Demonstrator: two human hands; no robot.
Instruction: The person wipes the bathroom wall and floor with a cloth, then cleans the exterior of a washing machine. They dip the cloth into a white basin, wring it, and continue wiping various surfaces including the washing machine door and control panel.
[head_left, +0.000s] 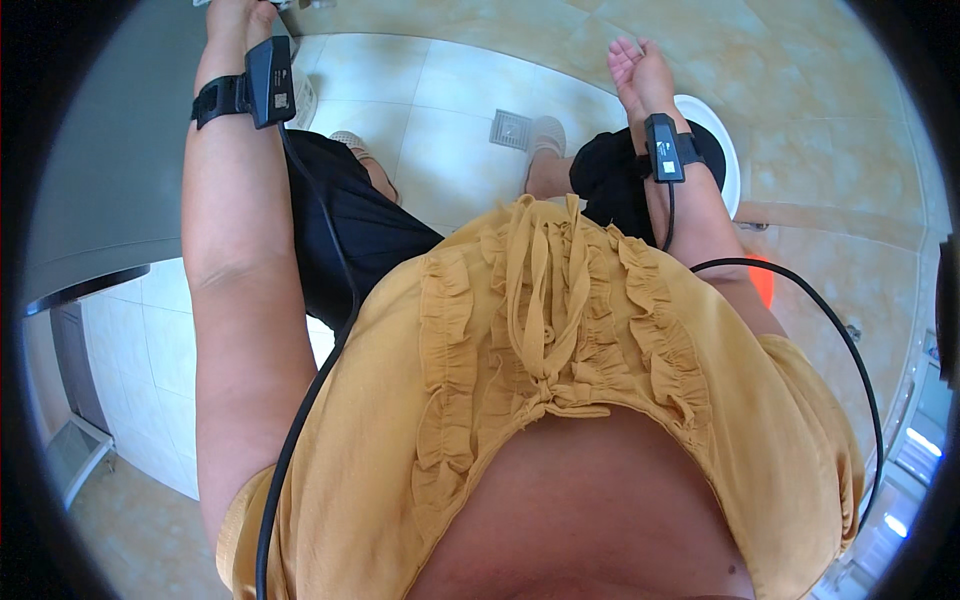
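My left hand point(240, 12) reaches to the upper edge of the view, where its fingers are cut off. Beside it a sliver of something white shows at the edge, too little to name. The left arm stretches along a large grey-green surface point(110, 150). My right hand point(640, 75) is held out in front, palm partly showing, its fingers loosely bent with nothing visible in them. Behind the right wrist lies a white round rim point(731, 165), partly hidden by my arm and black trouser leg. Each forearm carries a strapped black box, the left one point(270, 85) and the right one point(664, 148).
A black cable point(868, 380) loops from the right box past my shoulder. On the tiled floor point(370, 75) is a square drain point(511, 129) between my feet. A white container point(303, 100) stands near the left arm. Something orange point(762, 283) shows beside the right elbow.
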